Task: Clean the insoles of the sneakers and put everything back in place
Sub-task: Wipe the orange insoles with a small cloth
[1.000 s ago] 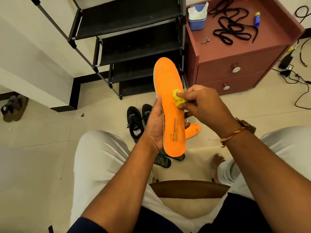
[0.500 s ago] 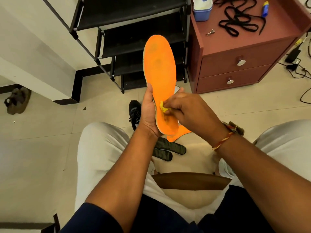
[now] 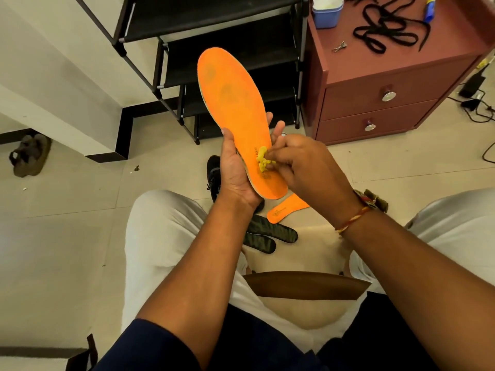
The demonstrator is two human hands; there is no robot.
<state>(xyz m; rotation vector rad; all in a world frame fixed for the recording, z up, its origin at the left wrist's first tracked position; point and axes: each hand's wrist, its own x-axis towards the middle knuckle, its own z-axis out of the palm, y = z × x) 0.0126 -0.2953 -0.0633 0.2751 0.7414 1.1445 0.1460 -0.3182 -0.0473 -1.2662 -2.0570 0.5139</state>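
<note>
My left hand grips an orange insole by its heel end, toe pointing up and away. My right hand pinches a small yellow cloth and presses it on the insole's heel area. A second orange insole lies on the floor below, partly hidden by my hands. A black sneaker stands on the floor behind my left hand, mostly hidden. Two dark camouflage insoles lie near my knees.
A black shoe rack stands ahead. To its right is a maroon cabinet with black laces, a blue tub and a small clip on top. Cables and a charger lie at the right; a sandal at the left.
The cloth in my right hand has slid down the insole from its middle to the heel area. The insole has tilted leftward at its toe, and the view has shifted.
</note>
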